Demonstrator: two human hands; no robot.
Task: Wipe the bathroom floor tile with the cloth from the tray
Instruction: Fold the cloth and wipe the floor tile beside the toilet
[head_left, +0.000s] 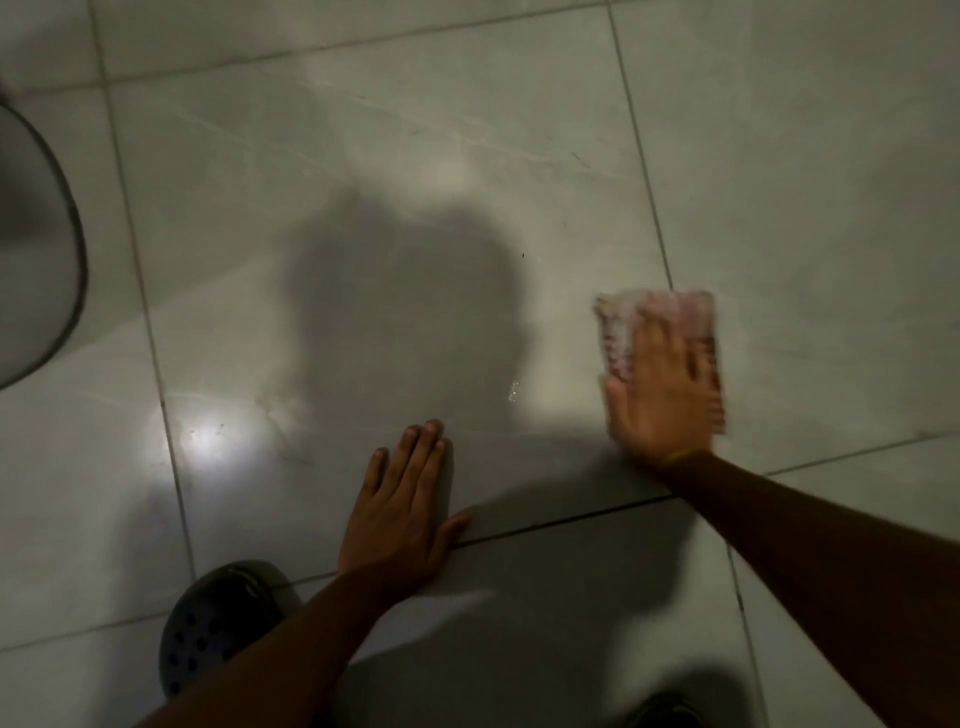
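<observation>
A large pale grey floor tile (374, 171) fills the middle of the head view, with a dark shadow across it. My right hand (662, 395) lies flat on a folded pink and white cloth (618, 325) at the tile's right edge, over the grout line; hand and cloth are blurred. My left hand (402, 512) rests palm down on the tile near its front edge, fingers together, holding nothing. A small wet glint (513, 391) shows between the hands.
A curved white fixture with a dark rim (36, 249) sits at the left edge. A dark perforated clog (218, 623) is at the bottom left, and another dark shoe (665, 712) peeks in at the bottom right. A bright light reflection (208, 441) lies on the tile.
</observation>
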